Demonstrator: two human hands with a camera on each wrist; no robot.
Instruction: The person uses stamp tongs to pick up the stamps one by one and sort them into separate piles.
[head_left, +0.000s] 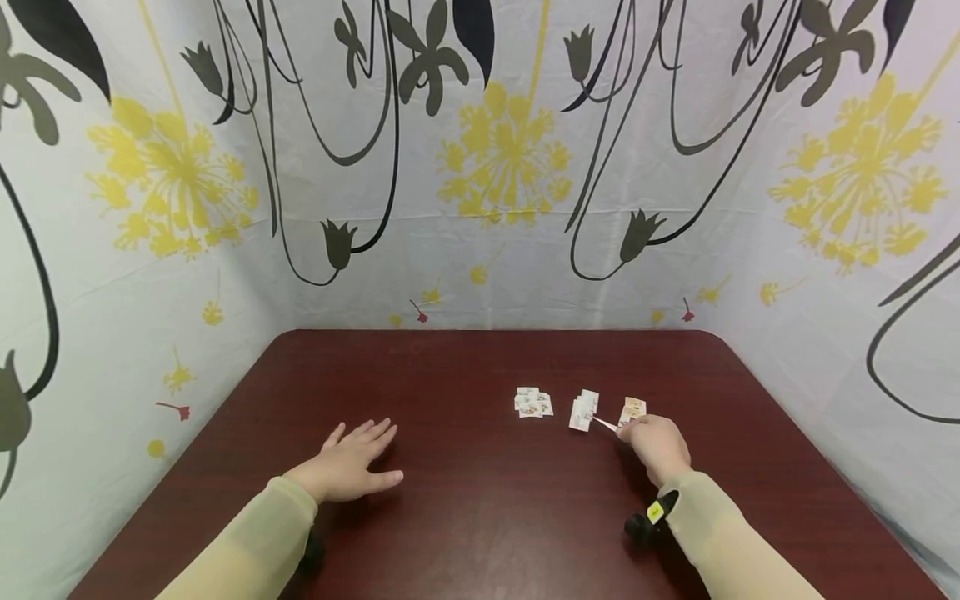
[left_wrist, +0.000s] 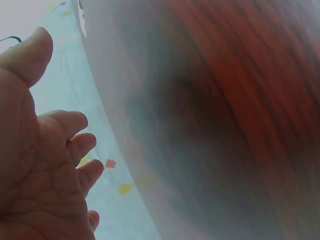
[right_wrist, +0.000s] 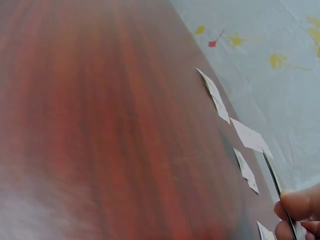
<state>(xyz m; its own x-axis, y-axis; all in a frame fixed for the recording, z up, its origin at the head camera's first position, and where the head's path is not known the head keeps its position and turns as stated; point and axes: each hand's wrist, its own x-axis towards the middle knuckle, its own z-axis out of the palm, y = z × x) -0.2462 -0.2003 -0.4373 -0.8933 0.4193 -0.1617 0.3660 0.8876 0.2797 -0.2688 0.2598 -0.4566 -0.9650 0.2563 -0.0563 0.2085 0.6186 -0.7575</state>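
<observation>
My right hand [head_left: 657, 446] pinches a pair of slim tweezers [right_wrist: 272, 175] between thumb and fingers. The tweezers' tip is at the edge of a small white paper card [right_wrist: 250, 136], which appears raised over the table in the right wrist view. Just behind and below that card lies another white card [right_wrist: 246, 171]. To the left on the table is a cluster of overlapping printed cards [head_left: 533, 404]. Cards with orange print [head_left: 633, 408] lie beside my right hand, partly hidden by it. My left hand [head_left: 352, 462] is spread with straight fingers, low over the table's left side, holding nothing.
A dark red-brown wooden table [head_left: 480, 517] with rounded far corners fills the lower view. A white cloth [head_left: 495, 275] printed with flowers hangs around its back and sides. A black wrist camera [head_left: 641, 529] is strapped under the right sleeve.
</observation>
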